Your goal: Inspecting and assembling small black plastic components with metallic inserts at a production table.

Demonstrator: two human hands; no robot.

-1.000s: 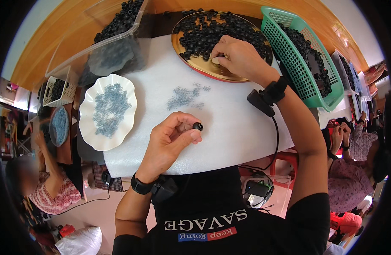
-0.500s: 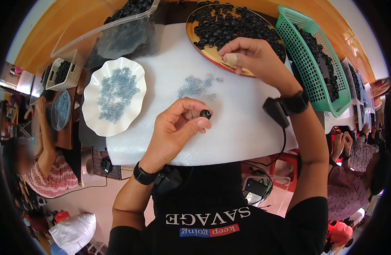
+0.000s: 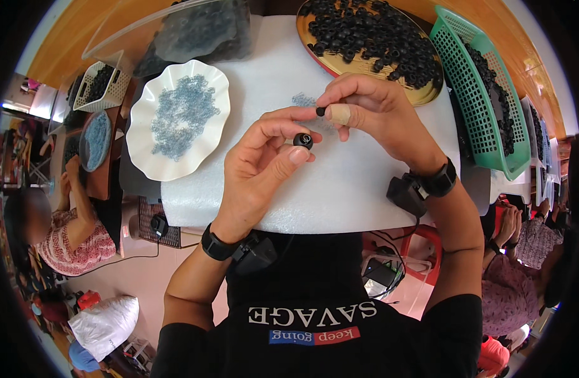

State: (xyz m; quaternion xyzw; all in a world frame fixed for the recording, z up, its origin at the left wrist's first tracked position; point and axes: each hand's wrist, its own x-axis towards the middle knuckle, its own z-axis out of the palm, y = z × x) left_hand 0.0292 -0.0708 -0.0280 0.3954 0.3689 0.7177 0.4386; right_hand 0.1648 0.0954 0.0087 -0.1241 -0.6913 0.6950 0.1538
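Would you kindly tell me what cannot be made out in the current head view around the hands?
Head view:
- Larger black piece: underside hidden by the left hand.
- Small black piece in the right hand: too small to read its exact shape.
- Loose bluish pieces on the white sheet: partly covered by the hands.
- Gold tray and clear box: far parts cut off by the top edge.

Small black pieces [image 3: 303, 141] in both hands [image 3: 257, 165]

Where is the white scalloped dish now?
In the head view, the white scalloped dish sits left of the left hand, in front of the clear plastic bin.
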